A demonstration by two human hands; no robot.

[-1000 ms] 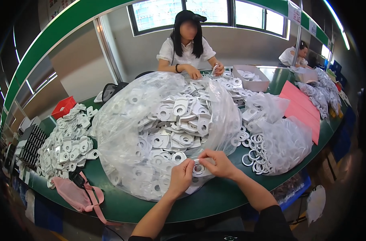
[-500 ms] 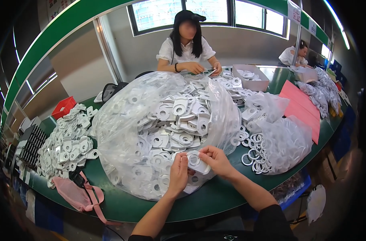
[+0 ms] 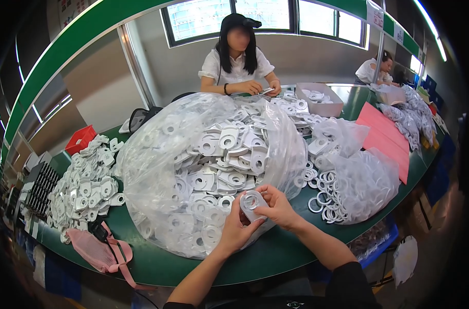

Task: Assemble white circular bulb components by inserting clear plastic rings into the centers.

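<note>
Between my two hands is a white plastic plate with a round ringed hole [image 3: 252,200], tilted up in front of the heap. My left hand [image 3: 234,229] grips its lower left side, the thumb along the bottom edge. With fingers bent at its right edge, my right hand [image 3: 280,208] also has hold of it, thumb across the lower face. Whether a separate ring sits in the hole I cannot tell. Just beyond my hands, a large clear plastic bag [image 3: 147,175] lies spread open, full of similar white plates [image 3: 229,138].
Loose white rings [image 3: 323,198] lie beside a bag of rings [image 3: 368,185] at the right, near a pink sheet [image 3: 386,136]. More plates [image 3: 85,190], a red bin [image 3: 81,139] and a pink mesh bag [image 3: 98,250] are leftward. A co-worker [image 3: 239,67] sits opposite, handling parts.
The plate has turned in my hands, its ringed end now higher. My left thumb has shifted to its lower edge, and my right thumb now lies across its face.
</note>
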